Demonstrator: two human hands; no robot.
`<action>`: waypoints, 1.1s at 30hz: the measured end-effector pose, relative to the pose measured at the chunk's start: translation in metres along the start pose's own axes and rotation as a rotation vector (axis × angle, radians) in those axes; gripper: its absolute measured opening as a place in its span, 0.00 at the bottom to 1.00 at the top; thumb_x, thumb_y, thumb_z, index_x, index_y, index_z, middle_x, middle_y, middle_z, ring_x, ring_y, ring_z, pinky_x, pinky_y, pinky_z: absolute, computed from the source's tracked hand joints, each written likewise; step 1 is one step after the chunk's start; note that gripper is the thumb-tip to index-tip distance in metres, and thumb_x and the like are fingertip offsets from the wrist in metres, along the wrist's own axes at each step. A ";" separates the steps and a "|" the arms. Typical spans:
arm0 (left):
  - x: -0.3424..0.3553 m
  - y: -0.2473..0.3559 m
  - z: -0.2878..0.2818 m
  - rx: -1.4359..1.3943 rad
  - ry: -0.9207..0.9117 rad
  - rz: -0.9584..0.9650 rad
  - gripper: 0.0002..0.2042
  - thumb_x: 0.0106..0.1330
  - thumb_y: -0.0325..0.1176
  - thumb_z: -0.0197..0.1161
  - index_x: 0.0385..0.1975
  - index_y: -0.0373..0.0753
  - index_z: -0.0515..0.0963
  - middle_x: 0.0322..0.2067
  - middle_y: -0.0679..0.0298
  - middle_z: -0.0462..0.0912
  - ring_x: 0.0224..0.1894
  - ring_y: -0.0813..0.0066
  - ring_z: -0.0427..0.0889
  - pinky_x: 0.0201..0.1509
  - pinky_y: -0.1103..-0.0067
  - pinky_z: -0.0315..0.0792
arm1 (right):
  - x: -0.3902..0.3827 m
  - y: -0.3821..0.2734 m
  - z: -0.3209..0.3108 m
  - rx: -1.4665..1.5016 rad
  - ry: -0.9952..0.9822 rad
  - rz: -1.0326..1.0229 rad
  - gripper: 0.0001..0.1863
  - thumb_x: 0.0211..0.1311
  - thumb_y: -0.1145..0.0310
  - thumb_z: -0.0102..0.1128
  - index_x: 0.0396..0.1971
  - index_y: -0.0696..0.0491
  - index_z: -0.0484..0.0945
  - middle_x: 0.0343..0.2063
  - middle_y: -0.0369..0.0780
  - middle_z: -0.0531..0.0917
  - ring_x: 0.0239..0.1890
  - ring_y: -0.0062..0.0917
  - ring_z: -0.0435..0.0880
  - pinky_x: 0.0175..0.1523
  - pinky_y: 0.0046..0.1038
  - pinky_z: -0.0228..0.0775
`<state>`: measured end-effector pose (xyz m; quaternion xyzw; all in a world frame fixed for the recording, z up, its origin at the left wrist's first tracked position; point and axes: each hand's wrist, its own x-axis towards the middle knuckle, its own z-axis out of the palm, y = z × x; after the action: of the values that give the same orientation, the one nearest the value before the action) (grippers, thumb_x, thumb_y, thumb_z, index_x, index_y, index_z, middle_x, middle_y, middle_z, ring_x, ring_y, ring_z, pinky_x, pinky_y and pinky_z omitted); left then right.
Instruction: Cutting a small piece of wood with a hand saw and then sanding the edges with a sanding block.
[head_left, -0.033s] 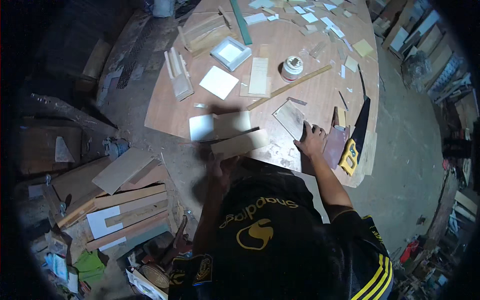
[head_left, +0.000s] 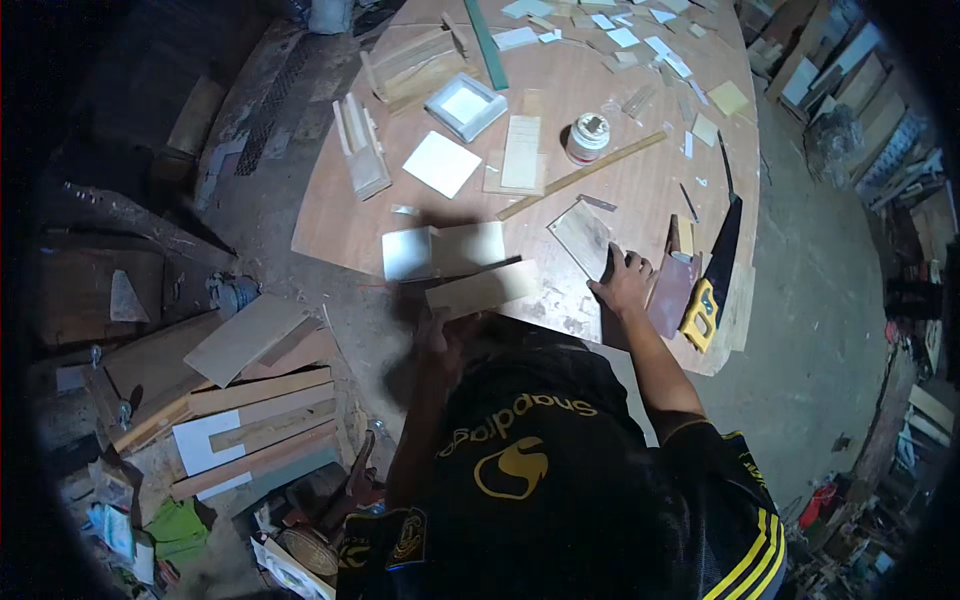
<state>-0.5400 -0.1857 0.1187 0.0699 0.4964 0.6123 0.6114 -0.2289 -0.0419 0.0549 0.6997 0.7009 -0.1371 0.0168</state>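
Note:
My left hand (head_left: 440,340), in shadow at the table's near edge, is closed on the near left end of a light wooden board (head_left: 485,287). That board is tilted and partly overlaps two pale rectangular pieces on the table, a white one (head_left: 406,254) and a light brown one (head_left: 468,248). On the right, my right hand (head_left: 628,285) grips the near corner of a small rectangular wood panel (head_left: 578,238), thumb at its near edge and fingers along its right side. Shadow hides most of the left fingers.
Beyond my hands are a white tub (head_left: 588,138), a long wooden strip (head_left: 580,176), a white square piece (head_left: 441,164) and a small frame (head_left: 466,106). A yellow-handled saw (head_left: 702,315) and a reddish-brown sheet (head_left: 670,295) lie right. Stacked boards (head_left: 250,340) stand left.

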 end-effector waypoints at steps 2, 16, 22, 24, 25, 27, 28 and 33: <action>0.002 -0.007 -0.016 0.111 -0.032 0.001 0.20 0.72 0.40 0.50 0.59 0.38 0.65 0.55 0.58 0.70 0.52 0.60 0.75 0.54 0.68 0.74 | -0.004 -0.009 0.002 -0.012 0.005 0.037 0.49 0.37 0.47 0.73 0.64 0.39 0.63 0.56 0.48 0.68 0.61 0.48 0.61 0.64 0.61 0.43; -0.038 -0.017 -0.156 -0.201 -0.006 -0.190 0.21 0.68 0.31 0.52 0.59 0.47 0.58 0.53 0.53 0.67 0.52 0.54 0.75 0.48 0.62 0.79 | -0.022 -0.066 0.006 -0.146 -0.142 0.205 0.51 0.40 0.42 0.71 0.67 0.40 0.58 0.57 0.48 0.69 0.60 0.46 0.64 0.62 0.53 0.55; -0.039 0.008 -0.132 0.260 -0.044 -0.071 0.21 0.65 0.26 0.48 0.58 0.46 0.58 0.53 0.53 0.68 0.51 0.51 0.76 0.45 0.64 0.79 | -0.061 -0.061 0.014 -0.091 -0.105 0.201 0.51 0.39 0.45 0.71 0.66 0.41 0.59 0.54 0.47 0.70 0.58 0.45 0.65 0.63 0.54 0.51; -0.036 0.017 -0.119 0.223 -0.043 -0.107 0.21 0.64 0.25 0.48 0.58 0.46 0.58 0.53 0.53 0.68 0.51 0.51 0.76 0.46 0.63 0.78 | -0.078 -0.052 0.020 -0.061 -0.082 0.224 0.51 0.39 0.43 0.71 0.66 0.40 0.59 0.54 0.48 0.70 0.58 0.45 0.65 0.62 0.52 0.55; -0.037 0.020 -0.113 0.186 -0.035 -0.142 0.22 0.63 0.24 0.47 0.57 0.46 0.58 0.53 0.54 0.69 0.52 0.51 0.76 0.47 0.63 0.78 | -0.088 -0.048 0.024 -0.030 -0.062 0.241 0.51 0.39 0.42 0.71 0.66 0.39 0.59 0.53 0.48 0.70 0.57 0.46 0.66 0.60 0.50 0.59; -0.036 0.017 -0.117 0.206 -0.082 -0.093 0.22 0.62 0.24 0.48 0.57 0.45 0.59 0.52 0.54 0.69 0.52 0.51 0.76 0.48 0.60 0.76 | -0.104 -0.050 0.023 -0.005 -0.035 0.248 0.51 0.37 0.42 0.72 0.65 0.39 0.61 0.54 0.49 0.70 0.57 0.48 0.66 0.58 0.50 0.61; -0.036 0.015 -0.119 0.226 -0.128 -0.047 0.23 0.60 0.24 0.48 0.57 0.45 0.59 0.52 0.54 0.69 0.52 0.50 0.76 0.49 0.58 0.75 | -0.111 -0.049 0.024 0.024 0.000 0.259 0.51 0.36 0.42 0.72 0.65 0.39 0.61 0.55 0.49 0.70 0.57 0.49 0.66 0.58 0.51 0.62; -0.030 0.015 -0.105 0.167 -0.040 -0.197 0.23 0.58 0.24 0.51 0.55 0.45 0.60 0.52 0.54 0.70 0.52 0.53 0.75 0.51 0.55 0.71 | -0.130 -0.053 0.015 0.167 0.043 0.350 0.48 0.38 0.41 0.70 0.63 0.42 0.66 0.54 0.52 0.73 0.57 0.50 0.68 0.59 0.46 0.63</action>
<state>-0.6154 -0.2616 0.0925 0.0836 0.5377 0.5046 0.6702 -0.2807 -0.1710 0.0778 0.8127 0.5549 -0.1748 -0.0326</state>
